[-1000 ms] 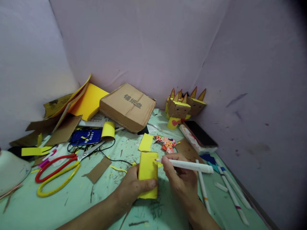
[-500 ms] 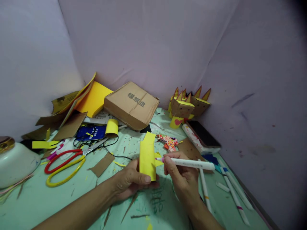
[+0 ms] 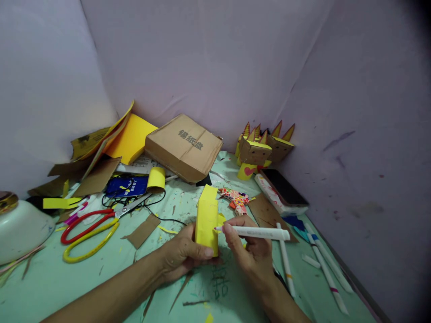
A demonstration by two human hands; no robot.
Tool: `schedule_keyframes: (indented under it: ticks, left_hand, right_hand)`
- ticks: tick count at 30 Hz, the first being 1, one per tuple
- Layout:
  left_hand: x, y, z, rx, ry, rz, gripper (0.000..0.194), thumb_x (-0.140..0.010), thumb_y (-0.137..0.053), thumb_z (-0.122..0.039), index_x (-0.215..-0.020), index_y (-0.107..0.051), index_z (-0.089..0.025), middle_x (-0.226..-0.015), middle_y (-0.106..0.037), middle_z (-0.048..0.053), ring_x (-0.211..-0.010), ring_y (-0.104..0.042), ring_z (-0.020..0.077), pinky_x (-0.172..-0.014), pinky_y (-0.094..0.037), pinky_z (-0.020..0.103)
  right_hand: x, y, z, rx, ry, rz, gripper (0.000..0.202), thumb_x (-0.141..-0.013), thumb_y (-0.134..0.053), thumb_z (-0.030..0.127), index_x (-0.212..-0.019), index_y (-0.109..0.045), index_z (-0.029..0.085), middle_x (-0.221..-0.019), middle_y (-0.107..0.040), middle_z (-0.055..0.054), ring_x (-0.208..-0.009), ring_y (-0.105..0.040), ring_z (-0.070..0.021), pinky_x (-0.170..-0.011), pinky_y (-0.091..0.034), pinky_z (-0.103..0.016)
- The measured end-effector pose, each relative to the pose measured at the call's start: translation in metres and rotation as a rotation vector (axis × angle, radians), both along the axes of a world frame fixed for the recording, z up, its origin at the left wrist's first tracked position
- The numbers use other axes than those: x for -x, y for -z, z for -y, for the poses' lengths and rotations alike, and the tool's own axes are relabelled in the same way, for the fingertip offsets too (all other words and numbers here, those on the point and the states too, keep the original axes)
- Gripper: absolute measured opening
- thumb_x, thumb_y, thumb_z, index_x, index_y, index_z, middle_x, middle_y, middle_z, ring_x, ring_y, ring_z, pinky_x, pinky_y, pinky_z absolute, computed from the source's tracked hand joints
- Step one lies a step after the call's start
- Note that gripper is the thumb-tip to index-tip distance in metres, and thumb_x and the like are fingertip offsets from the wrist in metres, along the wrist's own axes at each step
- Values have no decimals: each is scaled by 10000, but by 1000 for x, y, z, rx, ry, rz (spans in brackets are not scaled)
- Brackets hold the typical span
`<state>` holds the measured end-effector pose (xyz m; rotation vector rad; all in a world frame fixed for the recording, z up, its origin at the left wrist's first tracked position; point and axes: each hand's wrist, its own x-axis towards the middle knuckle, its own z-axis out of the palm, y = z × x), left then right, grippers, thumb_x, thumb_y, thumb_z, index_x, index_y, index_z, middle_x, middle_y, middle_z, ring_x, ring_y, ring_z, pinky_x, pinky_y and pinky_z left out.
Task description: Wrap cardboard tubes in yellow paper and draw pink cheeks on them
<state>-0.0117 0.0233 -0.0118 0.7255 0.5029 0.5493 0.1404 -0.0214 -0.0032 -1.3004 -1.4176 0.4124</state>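
A yellow paper piece (image 3: pixel 206 220), folded into an upright narrow shape, is held at its lower end by my left hand (image 3: pixel 183 251), with the thumb across its front. My right hand (image 3: pixel 251 246) is closed on a white marker (image 3: pixel 259 232) in a pinch. The marker lies nearly level, its pinkish tip pointing left at the right edge of the yellow paper. Whether the tip touches the paper is too small to tell.
Red-and-yellow scissors (image 3: pixel 89 233) lie left, near a yellow tube (image 3: pixel 156 179). Behind are a cardboard box (image 3: pixel 185 147) and spiky-topped cardboard figures (image 3: pixel 256 152). A phone (image 3: pixel 284 187) and loose markers (image 3: pixel 326 273) are at the right.
My right hand has moved a little left with the marker, bringing its tip over to the yellow paper's edge. The yellow paper is turned slightly in my left hand.
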Motion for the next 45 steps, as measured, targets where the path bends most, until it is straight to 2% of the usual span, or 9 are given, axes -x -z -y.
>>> schedule_keyframes:
  ticks: [9,20,25,28,33,41,45]
  left_hand:
    - [-1,0,0,-11,14,13,603,-515,-804,-131,-1087,-618,-171,-954,-655,74,-1003,-563,273,-871,-431,400]
    - [0,0,0,-19,25,34,581,-551,-786,-113,-1104,-617,-166,-967,-664,80,-1001,-578,275,-927,-409,433]
    - [1,-4,0,-6,29,53,577,-567,-809,-187,-1107,-609,-148,-1032,-656,114,-1061,-561,307,-933,-419,455]
    - [1,-7,0,29,-12,44,595,-612,-799,-301,-1143,-584,-138,-1098,-638,136,-1102,-542,316,-954,-408,487]
    - [1,-6,0,104,-122,3,527,-691,-716,-437,-1092,-595,-116,-1045,-659,134,-1028,-587,294,-923,-435,516]
    - [3,-2,-1,136,-132,4,447,-742,-690,-370,-1092,-576,-116,-1018,-659,133,-887,-631,240,-846,-492,459]
    - [3,1,0,112,-125,0,405,-721,-714,-353,-1028,-598,-116,-903,-670,107,-780,-631,201,-748,-529,402]
  right_hand:
    - [0,-2,-3,-21,53,54,205,-834,-542,310,-689,-591,175,-523,-539,19,-461,-503,-120,-448,-393,-230]
    - [5,-3,-2,-28,-15,7,144,-826,-551,273,-723,-593,182,-572,-591,8,-486,-546,-119,-451,-441,-212]
    - [5,-4,-2,9,-51,-12,152,-822,-550,282,-715,-591,182,-573,-597,3,-487,-544,-123,-445,-436,-212]
    - [5,-4,-2,54,-84,-34,175,-821,-548,305,-713,-594,175,-555,-583,2,-481,-532,-126,-432,-415,-213]
    - [5,-5,-1,90,-108,-21,202,-809,-548,311,-669,-589,173,-517,-566,10,-463,-522,-124,-436,-401,-215]
    - [1,-7,-4,95,-52,-60,204,-807,-537,300,-639,-560,187,-468,-554,27,-399,-497,-109,-394,-364,-205]
    - [1,-5,-6,62,7,-52,200,-806,-542,310,-650,-565,188,-494,-564,19,-424,-513,-118,-408,-378,-214]
